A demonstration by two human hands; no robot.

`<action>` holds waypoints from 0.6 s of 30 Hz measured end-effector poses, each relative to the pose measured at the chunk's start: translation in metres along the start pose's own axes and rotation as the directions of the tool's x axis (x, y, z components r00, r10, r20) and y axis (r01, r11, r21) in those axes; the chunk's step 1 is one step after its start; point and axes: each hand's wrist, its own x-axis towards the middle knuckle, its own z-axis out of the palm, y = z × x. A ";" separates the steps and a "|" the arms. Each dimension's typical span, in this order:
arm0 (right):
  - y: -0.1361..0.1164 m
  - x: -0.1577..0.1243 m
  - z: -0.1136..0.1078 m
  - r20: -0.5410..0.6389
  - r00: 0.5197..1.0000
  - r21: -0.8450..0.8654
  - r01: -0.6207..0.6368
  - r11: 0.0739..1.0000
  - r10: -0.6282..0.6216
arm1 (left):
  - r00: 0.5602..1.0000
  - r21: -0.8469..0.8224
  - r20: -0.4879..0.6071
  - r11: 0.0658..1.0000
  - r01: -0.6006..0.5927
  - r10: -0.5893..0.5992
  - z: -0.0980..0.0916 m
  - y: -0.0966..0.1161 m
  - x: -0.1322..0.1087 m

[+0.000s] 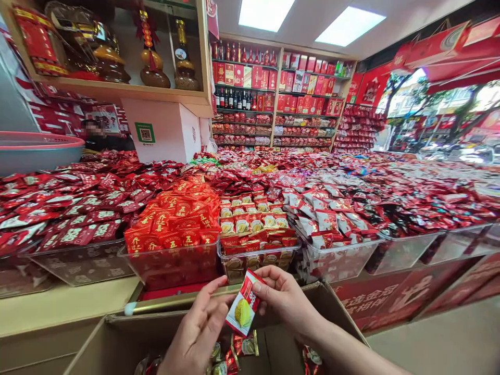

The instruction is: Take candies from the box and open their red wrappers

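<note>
My right hand [283,294] pinches a small red and white candy packet [244,307] with a durian picture on it, its thumb on the front near the upper edge. My left hand [197,330] is open beside the packet, fingers apart, its thumb close to the packet's left edge; whether they touch I cannot tell. Both hands are above an open cardboard box [273,338]. Several loose durian candy packets [246,345] lie inside it, partly hidden by my hands. Just beyond the box is a clear bin [234,263] stacked with gold and red durian packets [253,224].
Orange-red packets [179,219] fill the bin to the left, white and red packets [328,219] the one to the right. More heaped candies spread behind. A pink and blue basin [39,151] stands at left. Shelves [280,88] with bottles and boxes line the back wall.
</note>
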 end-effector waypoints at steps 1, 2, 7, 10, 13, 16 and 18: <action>0.001 0.001 0.000 0.009 1.000 -0.034 0.011 0.999 -0.010 | 0.998 -0.063 0.035 0.997 0.053 -0.051 0.004 0.000 0.000; 0.002 0.001 0.000 0.021 1.000 -0.067 0.020 0.998 -0.019 | 0.996 -0.092 0.059 0.993 0.075 -0.070 0.007 -0.001 0.000; 0.008 -0.006 0.002 0.097 0.994 -0.196 0.074 0.978 -0.056 | 0.997 0.013 0.066 0.999 0.034 -0.035 0.006 -0.005 0.000; -0.018 -0.003 -0.004 0.138 0.971 -0.344 0.232 0.910 -0.196 | 0.996 0.180 0.080 0.982 -0.055 0.041 -0.017 -0.012 0.010; -0.078 0.023 -0.020 0.162 0.881 -0.601 0.445 0.664 -0.445 | 0.989 0.408 -0.024 0.904 -0.125 0.147 -0.047 -0.027 0.028; -0.144 0.073 -0.042 0.138 0.764 -0.918 0.338 0.208 -0.631 | 0.976 0.524 -0.070 0.840 -0.141 0.207 -0.068 -0.045 0.043; -0.172 0.114 -0.056 0.070 0.807 -0.997 0.076 -0.015 -0.586 | 0.963 0.621 -0.061 0.766 -0.169 0.262 -0.073 -0.053 0.048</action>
